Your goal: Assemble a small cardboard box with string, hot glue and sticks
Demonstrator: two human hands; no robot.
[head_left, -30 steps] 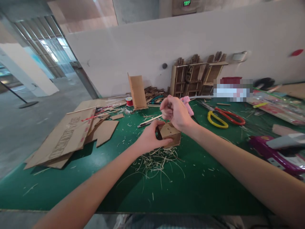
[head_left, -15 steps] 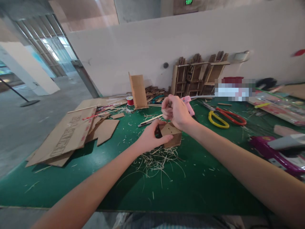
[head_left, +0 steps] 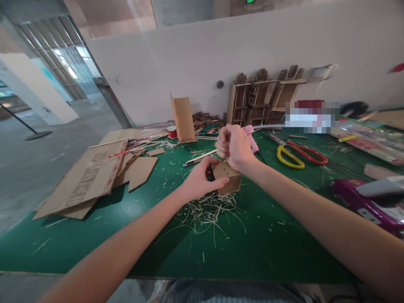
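A small cardboard box (head_left: pixel 232 185) stands on the green table, with several small dark holes in its top. My left hand (head_left: pixel 203 179) grips it from the left, thumb along the near edge and fingers behind. Above the box's far right corner is my right hand (head_left: pixel 235 145), closed in a fist with its lower edge close to the top. Whatever the fist holds is mostly hidden; only a thin bit shows below it. Thin pale shavings (head_left: pixel 206 210) lie in front of the box. Just behind the left hand rests a utility knife (head_left: pixel 198 160) beside a wooden stick.
Cardboard sheets (head_left: pixel 88 176) lie at the left. Behind stand a folded cardboard piece (head_left: pixel 183 120) and a red spool (head_left: pixel 172 132). A pink glue gun (head_left: pixel 251 139), scissors with yellow and red handles (head_left: pixel 290 158) and a purple device (head_left: pixel 356 198) are to the right.
My right fist has tightened and turned slightly, staying over the box's far corner. My left hand and the box keep their place. The view has shifted slightly.
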